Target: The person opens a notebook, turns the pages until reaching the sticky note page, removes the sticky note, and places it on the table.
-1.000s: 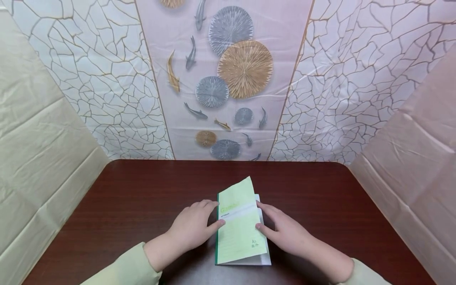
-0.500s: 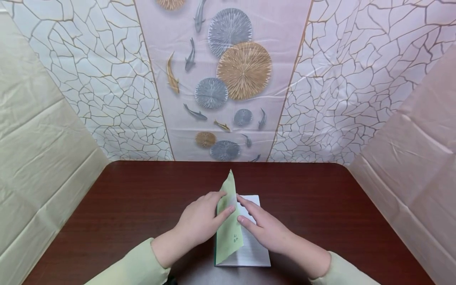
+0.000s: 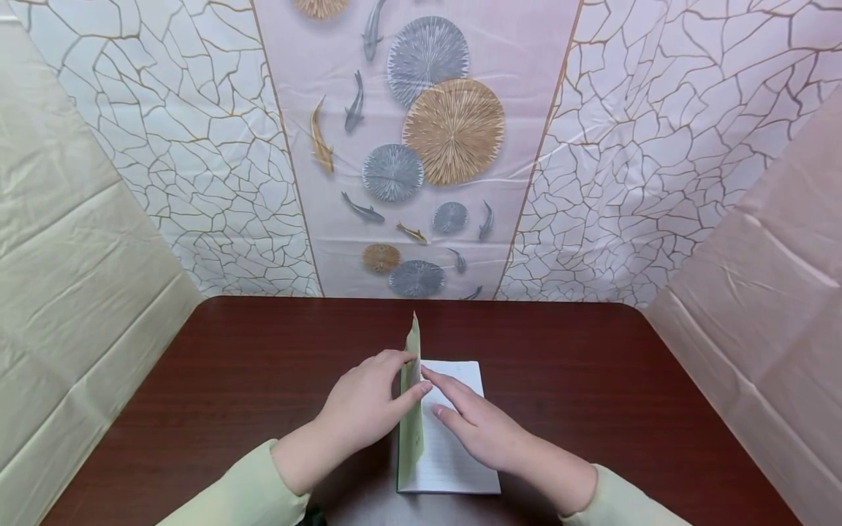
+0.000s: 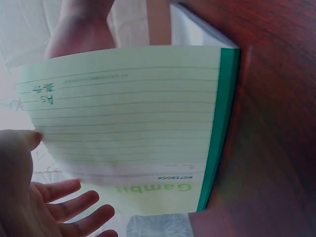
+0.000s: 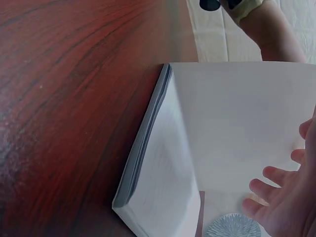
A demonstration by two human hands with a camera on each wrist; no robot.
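The notebook lies on the surface, its green spine along its left side. The front cover stands nearly upright from that spine, leaving the lined page facing up. The patterned hanging is beyond the notebook's far edge.

The left hand is positioned to the left of the notebook, on the cover's outer side. Its fingers are loosely extended, with the thumb at the cover's free edge; firm contact cannot be confirmed. The right hand reaches across from the notebook's right side, above the page, with fingers relaxed and clenched on nothing. Its index fingertip is at or just beside the cover's free edge.

The notebook is therefore located between and below both hands. The flat position probably lets the page block steady itself by its own weight. The cover looks thin and flexible, so a hand on either side presumably stops it falling over.
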